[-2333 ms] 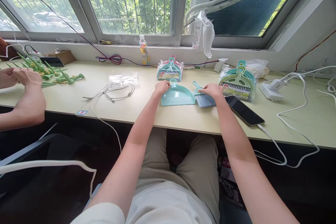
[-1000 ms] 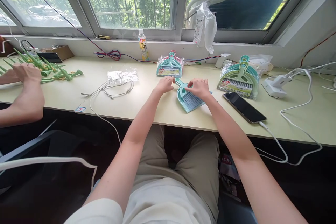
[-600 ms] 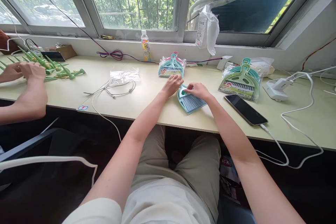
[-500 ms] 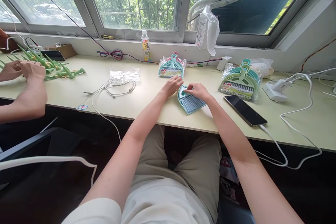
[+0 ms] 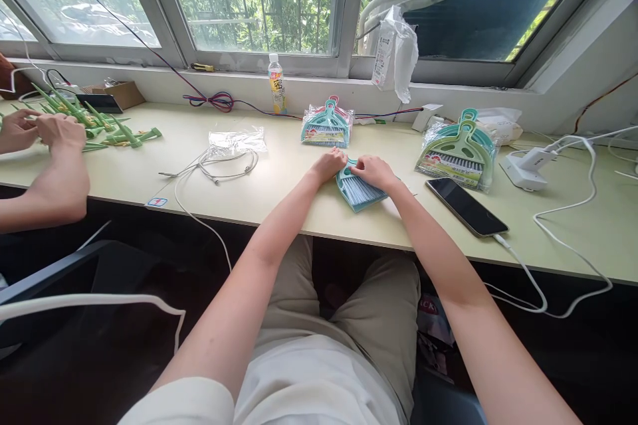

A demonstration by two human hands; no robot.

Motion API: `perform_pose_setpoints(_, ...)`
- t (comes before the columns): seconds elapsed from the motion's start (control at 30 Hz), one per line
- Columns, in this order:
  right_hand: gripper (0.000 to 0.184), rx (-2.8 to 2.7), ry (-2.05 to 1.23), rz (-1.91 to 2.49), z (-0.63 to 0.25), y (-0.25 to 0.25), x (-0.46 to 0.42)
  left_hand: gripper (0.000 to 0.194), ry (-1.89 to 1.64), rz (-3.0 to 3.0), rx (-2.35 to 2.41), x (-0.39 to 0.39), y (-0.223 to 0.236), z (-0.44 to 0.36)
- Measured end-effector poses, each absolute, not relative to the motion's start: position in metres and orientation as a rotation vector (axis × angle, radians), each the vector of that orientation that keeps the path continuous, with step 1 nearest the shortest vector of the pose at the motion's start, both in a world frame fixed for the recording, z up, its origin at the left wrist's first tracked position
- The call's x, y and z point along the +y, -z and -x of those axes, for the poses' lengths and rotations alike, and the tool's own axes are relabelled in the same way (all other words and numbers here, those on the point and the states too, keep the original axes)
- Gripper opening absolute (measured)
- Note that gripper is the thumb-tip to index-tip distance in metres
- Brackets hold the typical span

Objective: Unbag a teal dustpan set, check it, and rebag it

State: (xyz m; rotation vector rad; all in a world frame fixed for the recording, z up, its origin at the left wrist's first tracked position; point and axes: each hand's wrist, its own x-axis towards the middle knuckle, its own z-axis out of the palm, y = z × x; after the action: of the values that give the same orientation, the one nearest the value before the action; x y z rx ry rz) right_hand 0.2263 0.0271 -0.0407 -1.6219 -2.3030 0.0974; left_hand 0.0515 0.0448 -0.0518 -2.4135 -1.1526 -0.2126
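Observation:
A small teal hand brush (image 5: 362, 194) with blue-grey bristles lies at the table's front edge, tilted, its bristles toward me; a dustpan seems to sit beneath it. My left hand (image 5: 330, 165) is closed at the left side of its handle end, fingers curled. From the right, my right hand (image 5: 375, 171) grips the brush's upper body with thumb and fingers, its fingertips partly hidden. Just behind stands a plastic-wrapped brush and dustpan set (image 5: 326, 126) in teal and pink. Another wrapped green and teal set (image 5: 457, 153) sits to the right.
A black phone (image 5: 467, 207) on a white cable lies right of my arm, near a white power strip (image 5: 524, 171). Leftward are a clear plastic wrapper (image 5: 237, 143), a coiled grey cable (image 5: 226, 172) and a drink bottle (image 5: 277, 85). Another person's hands (image 5: 60, 133) handle green plastic pieces (image 5: 122, 136).
The brush has shifted slightly left and away from me. My right hand has closed further over its upper body, while my left hand stays near the handle.

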Motion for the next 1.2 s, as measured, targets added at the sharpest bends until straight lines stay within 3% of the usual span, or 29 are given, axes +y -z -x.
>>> perform_pose_setpoints(0.37, 0.026, -2.278, -0.114, 1.653, -0.225, 0.039, 0.029, 0.034, 0.1, 2.513, -1.286, 0.042, 0.046, -0.049)
perform_pose_setpoints(0.53, 0.026, -2.265, -0.158, 1.649, -0.227, 0.039, 0.029, 0.034, 0.22, 2.547, -1.276, 0.041, 0.049, -0.046)
perform_pose_setpoints(0.6, 0.026, -2.209, -0.17, 1.645, -0.227, 0.038, 0.027, 0.034, 0.455, 2.568, -1.344, 0.042, 0.05, -0.044)
perform_pose_setpoints(0.8, 0.025, -1.978, -0.046, 1.535, -0.223, 0.036, 0.026, 0.033, 1.727, 2.369, -2.022, 0.047, 0.04, -0.047)
perform_pose_setpoints(0.9, 0.025, -1.877, 0.015, 1.532, -0.224, 0.038, 0.027, 0.049, 1.885, 2.882, -2.353, 0.039, 0.035, -0.054)
perform_pose_setpoints(1.0, 0.022, -1.867, -0.023, 1.487, -0.23, 0.038, 0.031, 0.046, 1.907, 3.33, -2.14, 0.028, 0.033, -0.058)
perform_pose_setpoints(1.2, 0.034, -1.572, -0.044, 1.46, -0.264, 0.039, 0.055, 0.04, 2.472, 2.718, -2.288, 0.043, 0.035, -0.039)
